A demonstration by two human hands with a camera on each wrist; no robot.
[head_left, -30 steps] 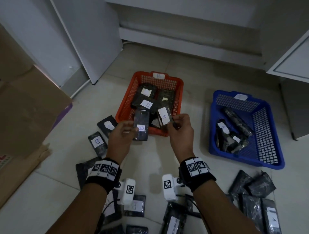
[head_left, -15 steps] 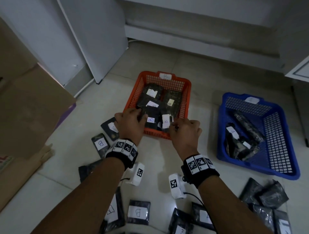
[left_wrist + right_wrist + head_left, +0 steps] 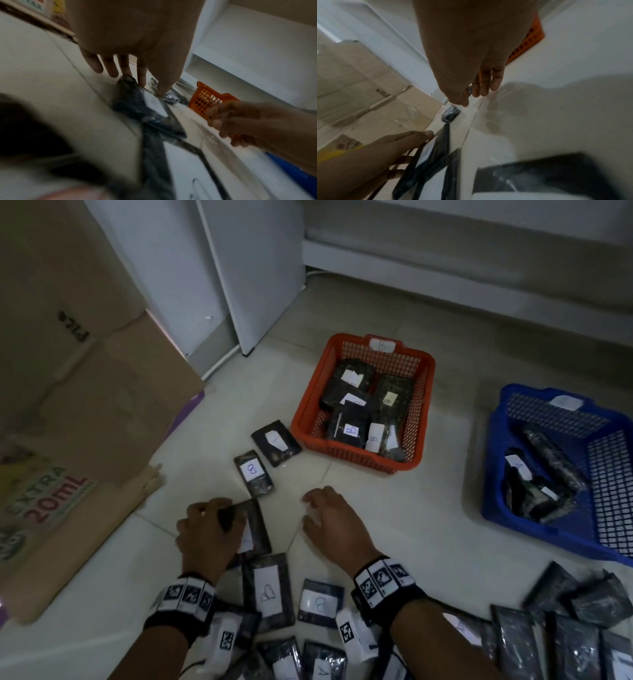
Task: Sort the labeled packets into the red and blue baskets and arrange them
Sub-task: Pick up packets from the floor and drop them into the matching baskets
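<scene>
My left hand [image 3: 209, 537] grip pinches the packet [image 3: 255, 525] at its top edge; right hand [image 3: 334, 523] slack, empty. Packet looks light, slippery, floppy; best held by edge.

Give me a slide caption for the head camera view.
Left hand picks a packet off the floor while right hand hovers empty before the red basket.

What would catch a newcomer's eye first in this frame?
Two bright baskets stand on the pale tiled floor: the red basket at centre holds dark packets labelled B, and the blue basket to its right holds a few more. Nearer the camera, the left hand touches a dark packet lying on the floor, while the right hand hovers empty beside it. More labelled packets lie scattered along the bottom edge.
</scene>
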